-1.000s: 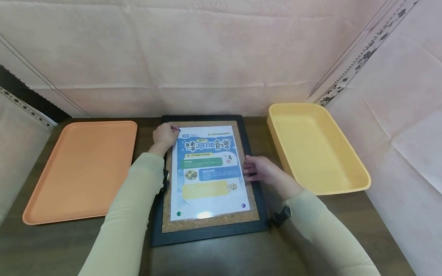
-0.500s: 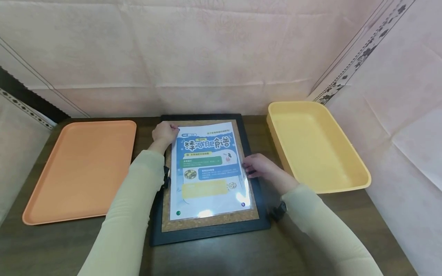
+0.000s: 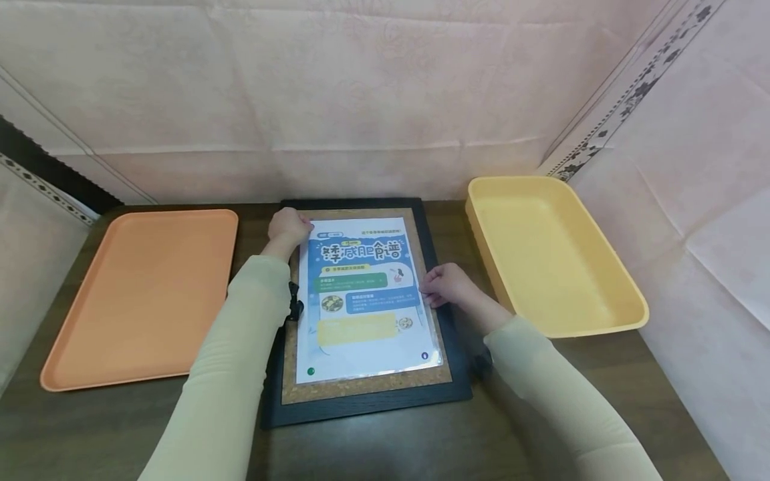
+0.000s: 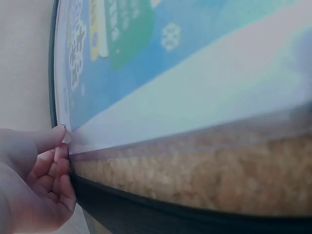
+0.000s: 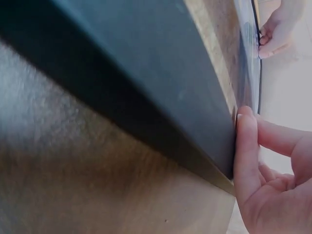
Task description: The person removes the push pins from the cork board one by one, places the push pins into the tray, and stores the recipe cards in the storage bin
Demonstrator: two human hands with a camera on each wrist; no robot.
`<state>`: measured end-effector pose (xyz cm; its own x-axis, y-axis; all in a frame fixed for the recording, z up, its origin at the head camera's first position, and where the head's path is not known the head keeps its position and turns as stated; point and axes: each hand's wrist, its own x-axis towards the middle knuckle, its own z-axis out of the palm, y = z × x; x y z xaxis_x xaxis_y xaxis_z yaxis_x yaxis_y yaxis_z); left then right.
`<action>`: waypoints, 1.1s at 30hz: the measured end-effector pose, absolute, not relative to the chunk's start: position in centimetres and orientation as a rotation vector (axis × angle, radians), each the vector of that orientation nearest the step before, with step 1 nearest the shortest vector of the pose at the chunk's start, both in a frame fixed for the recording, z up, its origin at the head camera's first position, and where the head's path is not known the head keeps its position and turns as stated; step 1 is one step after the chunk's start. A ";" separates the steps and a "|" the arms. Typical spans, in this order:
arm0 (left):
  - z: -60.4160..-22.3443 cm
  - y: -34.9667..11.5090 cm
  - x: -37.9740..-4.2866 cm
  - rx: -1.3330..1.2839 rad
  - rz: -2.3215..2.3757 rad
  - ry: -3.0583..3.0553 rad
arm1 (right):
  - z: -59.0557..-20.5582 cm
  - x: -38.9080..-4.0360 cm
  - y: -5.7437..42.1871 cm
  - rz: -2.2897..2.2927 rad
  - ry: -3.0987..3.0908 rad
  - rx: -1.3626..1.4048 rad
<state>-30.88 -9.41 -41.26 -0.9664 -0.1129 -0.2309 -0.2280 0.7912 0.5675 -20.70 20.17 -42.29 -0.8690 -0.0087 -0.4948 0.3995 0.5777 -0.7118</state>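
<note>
A laminated poster [image 3: 355,357], blue and white with printed writing, lies over a cork board [image 3: 367,387] with a black frame [image 3: 373,413]. At the poster's upper left corner, my left hand [image 3: 288,230] pinches the clear edge between thumb and fingers. The left wrist view shows this hand [image 4: 41,175] with the other fingers curled in. My right hand [image 3: 448,286] pinches the poster's right edge about midway down. In the right wrist view, the thumb and index finger of this hand [image 5: 273,165] meet at the edge; the exact contact is partly hidden.
An orange tray [image 3: 147,294] lies flat on the dark wooden table [image 3: 385,454] to the left. To the right stands a deeper yellow tray [image 3: 553,260]. Pale cloth [image 3: 361,100] hangs behind and at both sides.
My right hand has shifted slightly left, its spread fingers closing onto the poster's edge. The poster's lower right side has lifted a little. My left hand stays at the upper left corner.
</note>
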 end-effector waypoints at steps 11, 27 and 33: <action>-40.0 -11.0 -30.7 -0.255 0.942 2.698 | -42.1 -20.8 19.3 -1.242 2.354 0.316; -39.0 -13.2 -30.8 -0.239 1.135 2.519 | -42.3 -20.5 19.9 -1.239 2.350 0.336; -37.3 -15.4 -29.9 -0.175 1.164 2.522 | -42.3 -20.5 20.4 -1.235 2.361 0.329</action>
